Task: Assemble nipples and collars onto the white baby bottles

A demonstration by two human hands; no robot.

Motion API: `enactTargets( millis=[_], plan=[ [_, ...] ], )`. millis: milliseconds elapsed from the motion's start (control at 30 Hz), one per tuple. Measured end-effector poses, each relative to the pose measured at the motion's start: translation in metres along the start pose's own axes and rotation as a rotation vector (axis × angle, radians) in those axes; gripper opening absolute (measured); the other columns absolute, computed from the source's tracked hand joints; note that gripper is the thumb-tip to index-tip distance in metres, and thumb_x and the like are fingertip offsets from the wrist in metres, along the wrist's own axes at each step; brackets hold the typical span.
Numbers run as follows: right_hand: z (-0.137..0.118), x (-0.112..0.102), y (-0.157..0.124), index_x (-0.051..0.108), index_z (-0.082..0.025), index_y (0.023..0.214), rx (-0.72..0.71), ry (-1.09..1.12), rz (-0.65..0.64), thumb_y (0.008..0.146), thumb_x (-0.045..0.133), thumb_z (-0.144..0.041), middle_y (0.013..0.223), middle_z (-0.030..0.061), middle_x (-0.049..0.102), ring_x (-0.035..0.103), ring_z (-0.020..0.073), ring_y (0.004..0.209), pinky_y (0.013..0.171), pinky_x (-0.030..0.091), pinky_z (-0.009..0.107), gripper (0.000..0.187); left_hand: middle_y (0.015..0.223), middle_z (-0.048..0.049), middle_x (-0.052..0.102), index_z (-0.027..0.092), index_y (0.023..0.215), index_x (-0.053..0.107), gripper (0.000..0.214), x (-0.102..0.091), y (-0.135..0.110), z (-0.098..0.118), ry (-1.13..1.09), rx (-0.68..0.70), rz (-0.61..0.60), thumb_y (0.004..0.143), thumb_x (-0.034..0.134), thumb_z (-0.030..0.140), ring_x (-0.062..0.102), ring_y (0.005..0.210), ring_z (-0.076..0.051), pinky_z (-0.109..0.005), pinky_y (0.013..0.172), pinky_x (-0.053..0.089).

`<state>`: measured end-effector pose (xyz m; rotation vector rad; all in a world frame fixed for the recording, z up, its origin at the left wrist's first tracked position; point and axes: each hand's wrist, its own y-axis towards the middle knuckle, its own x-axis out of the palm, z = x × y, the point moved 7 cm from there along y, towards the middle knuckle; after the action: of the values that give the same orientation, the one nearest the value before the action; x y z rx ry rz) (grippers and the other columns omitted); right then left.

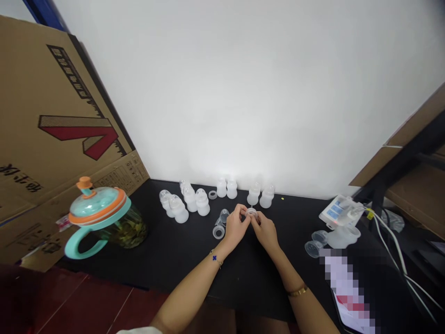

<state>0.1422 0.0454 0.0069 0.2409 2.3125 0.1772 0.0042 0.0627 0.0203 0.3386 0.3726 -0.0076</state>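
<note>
Between my fingertips I hold a small white bottle collar ring (251,211), with a clear tip, perhaps a nipple, showing above it. My left hand (237,225) pinches its left side. Closed on the right side is my right hand (264,229). Left of my hands, another collar ring (219,232) lies flat beside clear bottle caps (223,216). A further ring (212,195) rests farther back. Uncapped white bottles (232,189) stand near the wall, with two more bottles (267,196) behind my right hand. Several bottles with clear caps (179,209) are grouped at left.
A large teal and orange jug (104,218) stands at the left of the black table (250,283), before a cardboard box (52,116). At right are a white device (339,211) with cables, clear caps (314,249), a bottle on its side (342,237) and a phone (351,297).
</note>
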Motion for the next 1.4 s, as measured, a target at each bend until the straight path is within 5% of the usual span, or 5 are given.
enactTargets(
  millis=[800, 1067, 1400],
  plan=[
    [-0.0075, -0.0078, -0.0022, 0.069, -0.026, 0.098, -0.03, 0.097, 0.029, 0.093, 0.048, -0.045, 0.074, 0.0002, 0.069, 0.062, 0.0185, 0.065, 0.061, 0.04, 0.026, 0.029, 0.091, -0.0016, 0.071, 0.024, 0.102, 0.07, 0.018, -0.0059, -0.0004, 0.0078, 0.141, 0.073, 0.043, 0.089, 0.058, 0.023, 0.057, 0.074, -0.017, -0.028, 0.069, 0.043],
    [0.0001, -0.0043, 0.0012, 0.068, -0.022, 0.094, -0.019, 0.235, 0.029, 0.092, 0.047, -0.051, 0.074, 0.0017, 0.068, 0.062, 0.0185, 0.064, 0.06, 0.045, 0.026, 0.035, 0.101, -0.0028, 0.072, 0.024, 0.108, 0.066, 0.021, -0.0023, 0.0007, 0.0059, -0.022, 0.039, 0.005, 0.089, 0.059, 0.029, 0.065, 0.083, -0.017, -0.027, 0.068, 0.049],
    [-0.0016, -0.0043, 0.0009, 0.068, -0.023, 0.104, -0.02, 0.247, 0.029, 0.09, 0.05, -0.052, 0.082, 0.0026, 0.071, 0.062, 0.0176, 0.064, 0.059, 0.047, 0.026, 0.037, 0.087, -0.002, 0.071, 0.022, 0.095, 0.065, 0.011, -0.0032, 0.001, -0.0003, -0.018, -0.002, 0.032, 0.089, 0.057, 0.028, 0.065, 0.079, -0.016, -0.026, 0.067, 0.047]
  ],
)
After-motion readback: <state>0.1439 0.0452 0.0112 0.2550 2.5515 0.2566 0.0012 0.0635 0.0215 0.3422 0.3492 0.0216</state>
